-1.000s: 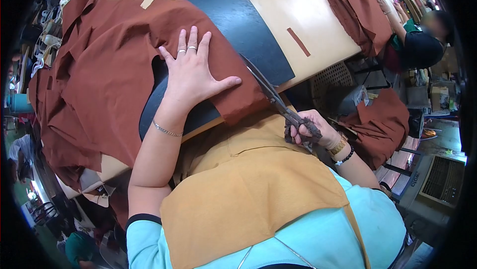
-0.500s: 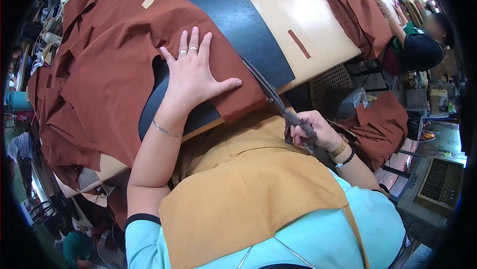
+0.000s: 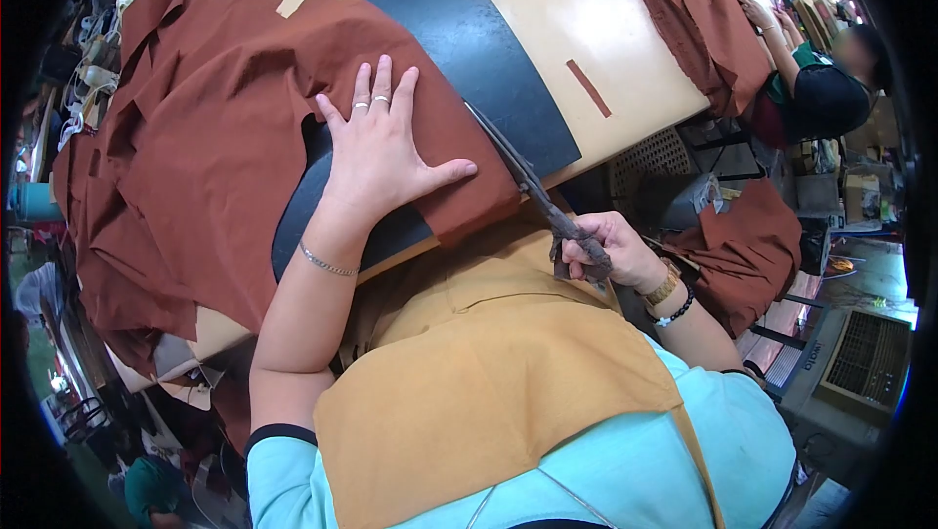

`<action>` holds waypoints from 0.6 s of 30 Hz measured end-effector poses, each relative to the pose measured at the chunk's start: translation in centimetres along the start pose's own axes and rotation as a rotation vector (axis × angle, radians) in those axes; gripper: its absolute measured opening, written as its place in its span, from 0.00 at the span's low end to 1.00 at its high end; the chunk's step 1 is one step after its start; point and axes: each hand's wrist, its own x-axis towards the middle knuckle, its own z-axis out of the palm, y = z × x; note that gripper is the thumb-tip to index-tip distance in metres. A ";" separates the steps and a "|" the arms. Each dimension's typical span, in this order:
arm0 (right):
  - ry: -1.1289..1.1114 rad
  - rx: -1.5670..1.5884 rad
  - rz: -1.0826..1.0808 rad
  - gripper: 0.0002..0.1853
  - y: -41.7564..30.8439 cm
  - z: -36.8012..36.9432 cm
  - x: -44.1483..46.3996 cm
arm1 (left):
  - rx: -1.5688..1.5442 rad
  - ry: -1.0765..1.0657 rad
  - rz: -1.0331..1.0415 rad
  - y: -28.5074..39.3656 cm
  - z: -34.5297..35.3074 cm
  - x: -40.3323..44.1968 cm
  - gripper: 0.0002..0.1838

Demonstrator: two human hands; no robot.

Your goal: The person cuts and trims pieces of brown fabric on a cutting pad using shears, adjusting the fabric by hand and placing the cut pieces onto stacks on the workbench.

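Reddish-brown fabric (image 3: 210,148) lies in folds over the left of the table, and a flat strip of it covers part of a black board (image 3: 498,60). My left hand (image 3: 383,143) rests on this strip with its fingers spread and the palm down. In my right hand (image 3: 616,251) are dark scissors (image 3: 532,182), their handles wrapped in something worn and grey. The long blades lie along the right edge of the fabric, over the black board. How far the blades are apart is hard to make out.
A thin brown scrap (image 3: 588,88) lies on the pale tabletop (image 3: 625,31). More brown cloth (image 3: 699,31) hangs at the table's far right, near another person (image 3: 826,89). Below, a brown cloth heap (image 3: 747,251) sits beside a grey machine (image 3: 850,363).
My right hand and the scissors have shifted slightly up and to the left, with the blades further along the fabric's edge. My left hand stays in place.
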 end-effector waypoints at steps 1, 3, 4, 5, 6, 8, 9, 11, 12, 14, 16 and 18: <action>0.002 0.008 0.002 0.10 0.2 -0.2 0.0 | 0.000 -0.001 0.001 0.0 0.0 0.0 0.64; -0.017 0.018 -0.030 0.11 0.2 -0.2 0.1 | 0.002 -0.003 0.006 0.1 -0.1 0.0 0.64; -0.026 0.023 -0.048 0.11 0.2 -0.2 0.2 | 0.003 -0.004 0.010 0.2 -0.1 -0.1 0.64; -0.032 0.016 -0.058 0.11 0.0 -0.2 0.4 | 0.005 -0.004 0.015 0.2 -0.2 -0.1 0.64; -0.037 0.009 -0.068 0.11 -0.2 -0.1 0.7 | -0.008 -0.002 0.021 0.2 -0.1 -0.2 0.63; -0.039 0.001 -0.073 0.11 -0.5 0.1 1.4 | -0.033 0.003 0.032 0.3 -0.1 -0.2 0.63; -0.035 -0.001 -0.068 0.10 -0.6 0.2 1.7 | -0.036 0.004 0.036 0.3 0.0 -0.2 0.63; -0.023 -0.010 -0.046 0.10 -0.9 0.3 1.9 | -0.041 0.006 0.042 0.3 0.0 -0.2 0.63; -0.016 -0.016 -0.028 0.10 -1.2 0.4 1.9 | -0.044 0.006 0.041 0.2 0.0 -0.2 0.63; 0.000 -0.014 -0.013 0.10 -1.2 0.5 1.8 | -0.050 0.004 0.038 0.2 0.0 -0.2 0.62; 0.020 0.003 -0.014 0.10 -0.7 0.5 1.5 | -0.040 0.000 0.036 0.3 -0.1 -0.2 0.62; 0.003 0.016 -0.031 0.09 -0.6 0.4 1.4 | -0.023 -0.011 0.033 0.4 -0.3 -0.3 0.63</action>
